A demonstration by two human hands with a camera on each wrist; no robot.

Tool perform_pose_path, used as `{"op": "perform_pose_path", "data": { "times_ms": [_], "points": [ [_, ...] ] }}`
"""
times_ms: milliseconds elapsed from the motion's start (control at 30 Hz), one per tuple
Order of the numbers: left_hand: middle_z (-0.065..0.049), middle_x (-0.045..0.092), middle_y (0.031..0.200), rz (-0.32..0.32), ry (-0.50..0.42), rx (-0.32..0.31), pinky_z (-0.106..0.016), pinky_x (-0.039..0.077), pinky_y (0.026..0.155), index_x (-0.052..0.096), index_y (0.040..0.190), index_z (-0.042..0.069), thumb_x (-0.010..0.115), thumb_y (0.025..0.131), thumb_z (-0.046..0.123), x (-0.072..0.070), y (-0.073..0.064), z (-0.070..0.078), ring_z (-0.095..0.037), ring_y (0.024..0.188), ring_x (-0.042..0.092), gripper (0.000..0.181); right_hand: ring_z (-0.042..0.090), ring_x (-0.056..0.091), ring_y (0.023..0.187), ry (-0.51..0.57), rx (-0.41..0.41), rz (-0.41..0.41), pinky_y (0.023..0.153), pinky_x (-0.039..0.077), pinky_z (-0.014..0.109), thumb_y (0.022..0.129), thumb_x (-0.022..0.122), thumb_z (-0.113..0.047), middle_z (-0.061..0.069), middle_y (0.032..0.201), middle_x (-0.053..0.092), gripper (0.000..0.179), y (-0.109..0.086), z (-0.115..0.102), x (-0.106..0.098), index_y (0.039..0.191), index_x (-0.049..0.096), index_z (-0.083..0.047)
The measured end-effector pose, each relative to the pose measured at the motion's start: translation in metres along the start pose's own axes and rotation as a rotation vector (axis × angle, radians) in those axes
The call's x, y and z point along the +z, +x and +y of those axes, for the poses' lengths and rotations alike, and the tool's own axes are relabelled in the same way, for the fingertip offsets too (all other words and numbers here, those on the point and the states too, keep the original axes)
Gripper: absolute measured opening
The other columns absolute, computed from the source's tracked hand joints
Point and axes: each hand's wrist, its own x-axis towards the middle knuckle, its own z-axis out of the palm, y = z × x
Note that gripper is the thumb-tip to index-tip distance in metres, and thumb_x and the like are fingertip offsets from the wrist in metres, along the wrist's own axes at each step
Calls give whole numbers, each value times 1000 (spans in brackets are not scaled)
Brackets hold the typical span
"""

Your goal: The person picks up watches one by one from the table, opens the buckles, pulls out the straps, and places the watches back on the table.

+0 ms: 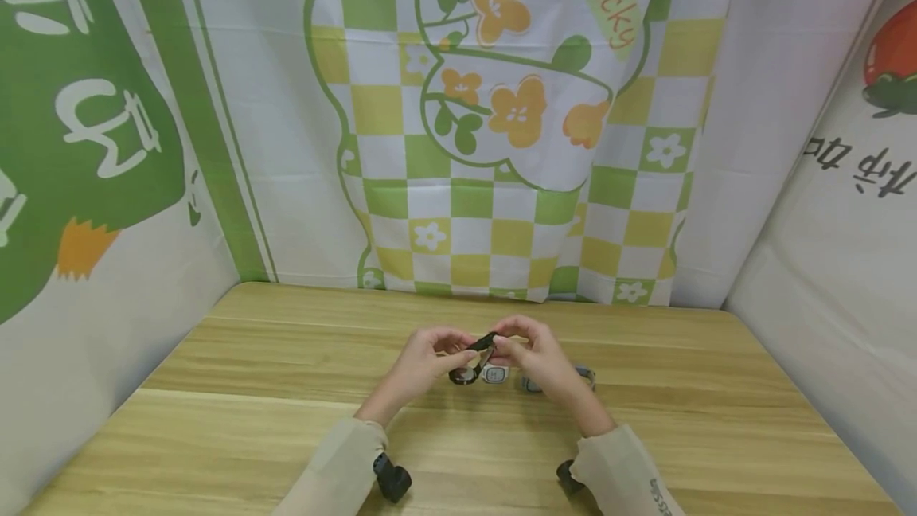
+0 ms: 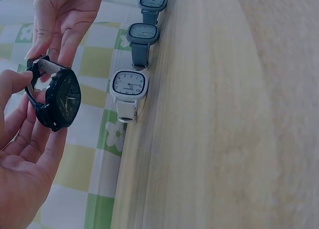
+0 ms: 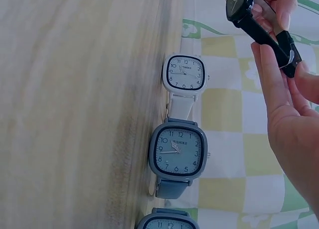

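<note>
A black wristwatch is held above the table by both hands, its strap bent into a loop. My left hand pinches the strap from the left, thumb on top and fingers beneath, as the left wrist view shows. From the other side my right hand pinches the strap near its metal buckle. Whether the buckle is fastened, I cannot tell. Just beyond the hands a white watch rests on the table, dial up. Beside it in a row stand a blue-grey watch and another blue-grey watch.
The wooden table reaches to a patterned curtain at the back. Printed cloths hang at the left and right sides. Black camera mounts sit at both sleeves.
</note>
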Motion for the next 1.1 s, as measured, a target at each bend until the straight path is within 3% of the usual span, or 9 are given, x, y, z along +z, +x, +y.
{"op": "perform_pose_path", "data": {
  "times_ms": [267,600,767,1100],
  "points": [
    [-3,70,85,22,-24,-46,-24,56,66,76,106,-3,80,95,8,2,-1,-1,-15,80,64,16,24,75,100,18,6,-22,93,61,39,107,56,2,22,121,59,24,-1,-1,2,126,55,17],
    [-21,75,93,-5,-32,-24,-27,60,70,76,108,-3,77,97,9,0,-1,-3,-18,75,72,16,37,75,100,0,6,-41,92,62,46,107,62,-7,22,121,60,31,1,1,2,128,56,15],
    [-20,76,96,-10,-31,-18,-27,60,71,76,109,-3,77,97,10,-2,-2,-2,-24,80,73,18,34,75,99,1,-17,-40,90,63,40,107,60,-4,23,119,60,27,1,0,3,126,57,16],
    [-25,75,97,-16,-25,-10,-27,59,72,76,109,-4,77,97,10,-2,-2,-1,-22,81,72,17,32,76,100,2,-9,-32,89,62,35,108,55,3,25,119,59,23,1,0,3,123,53,19]
  ]
}}
